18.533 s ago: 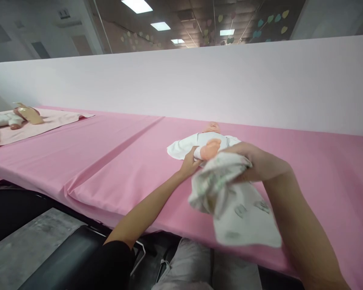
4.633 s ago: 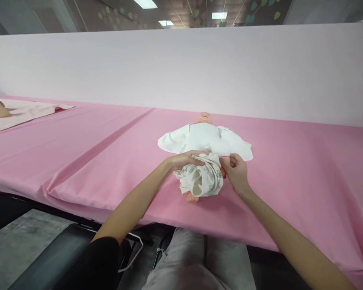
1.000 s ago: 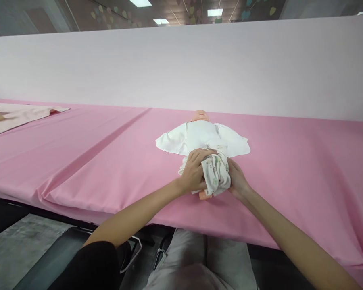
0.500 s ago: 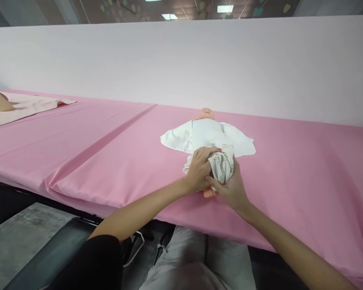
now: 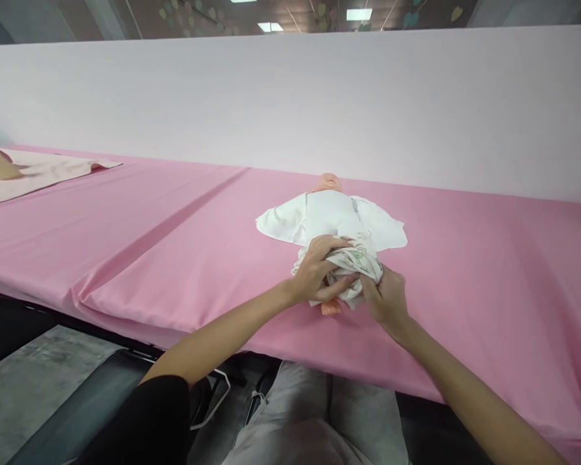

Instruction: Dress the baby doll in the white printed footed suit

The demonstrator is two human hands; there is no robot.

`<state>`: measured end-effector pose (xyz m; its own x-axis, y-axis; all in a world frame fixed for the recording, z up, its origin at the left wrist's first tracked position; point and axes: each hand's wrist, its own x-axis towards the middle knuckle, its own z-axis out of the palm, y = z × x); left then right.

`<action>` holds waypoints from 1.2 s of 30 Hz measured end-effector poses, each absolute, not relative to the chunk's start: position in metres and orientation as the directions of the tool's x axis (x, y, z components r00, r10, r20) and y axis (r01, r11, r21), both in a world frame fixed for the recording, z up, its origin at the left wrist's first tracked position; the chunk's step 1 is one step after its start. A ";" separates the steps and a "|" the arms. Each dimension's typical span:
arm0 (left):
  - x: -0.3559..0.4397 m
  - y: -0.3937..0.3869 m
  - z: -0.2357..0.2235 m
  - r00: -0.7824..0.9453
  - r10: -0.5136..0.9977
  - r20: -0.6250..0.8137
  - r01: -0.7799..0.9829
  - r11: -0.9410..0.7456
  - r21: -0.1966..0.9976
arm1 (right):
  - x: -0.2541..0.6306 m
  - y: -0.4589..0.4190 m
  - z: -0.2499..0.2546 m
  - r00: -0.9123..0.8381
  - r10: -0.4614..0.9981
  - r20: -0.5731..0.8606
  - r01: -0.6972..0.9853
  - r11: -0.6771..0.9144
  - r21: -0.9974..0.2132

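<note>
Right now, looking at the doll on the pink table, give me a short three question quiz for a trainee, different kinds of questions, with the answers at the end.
1. True or false: the doll lies on its back with its head toward the white partition.
2. Multiple choice: what do both hands grip? A) a bottle B) the patterned trousers bunched at the doll's legs C) the pink table cover
3. Fill in: one bare ____ of the doll pokes out below the bunched cloth.

Key:
1. True.
2. B; the left hand and the right hand each have fingers closed on the cloth.
3. Foot.
</note>
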<state>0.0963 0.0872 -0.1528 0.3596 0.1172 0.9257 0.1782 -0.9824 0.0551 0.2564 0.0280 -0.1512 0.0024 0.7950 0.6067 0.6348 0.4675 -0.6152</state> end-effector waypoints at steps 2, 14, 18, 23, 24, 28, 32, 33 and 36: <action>0.095 0.089 -0.153 0.371 0.119 0.921 0.144 -0.987 0.070 | 0.256 0.028 -0.150 0.050 0.828 0.558 0.579 0.431 -0.692; 0.096 0.088 -0.149 0.376 0.127 0.918 0.115 -0.989 0.090 | 0.250 0.031 -0.148 0.159 0.888 0.432 0.314 0.369 -0.874; 0.095 0.089 -0.148 0.381 0.145 0.913 0.073 -0.989 0.127 | 0.252 0.034 -0.147 0.109 0.887 0.448 0.302 0.400 -0.865; 0.094 0.089 -0.148 0.389 0.160 0.907 0.082 -0.987 0.139 | 0.252 0.033 -0.141 0.060 0.912 0.407 0.204 0.388 -0.899; 0.095 0.089 -0.148 0.401 0.152 0.903 0.096 -0.988 0.123 | 0.253 0.033 -0.140 0.055 0.918 0.394 0.178 0.379 -0.908; 0.097 0.090 -0.150 0.431 0.165 0.887 0.165 -0.981 0.102 | 0.254 0.032 -0.137 0.068 0.935 0.349 0.058 0.346 -0.937; 0.099 0.091 -0.152 0.433 0.188 0.881 0.211 -0.972 0.104 | 0.253 0.031 -0.135 0.037 0.936 0.351 -0.029 0.352 -0.936; 0.099 0.091 -0.153 0.437 0.185 0.880 0.225 -0.970 0.092 | 0.252 0.031 -0.135 0.039 0.936 0.351 -0.020 0.352 -0.936; 0.100 0.090 -0.154 0.448 0.169 0.878 0.287 -0.957 0.037 | 0.249 0.031 -0.136 0.100 0.940 0.327 0.043 0.324 -0.945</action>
<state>0.1004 0.0899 -0.1541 0.4483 0.1689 0.8778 0.2872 -0.9571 0.0375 0.2494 0.0313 -0.1360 0.0998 0.9399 0.3266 0.0426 0.3239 -0.9451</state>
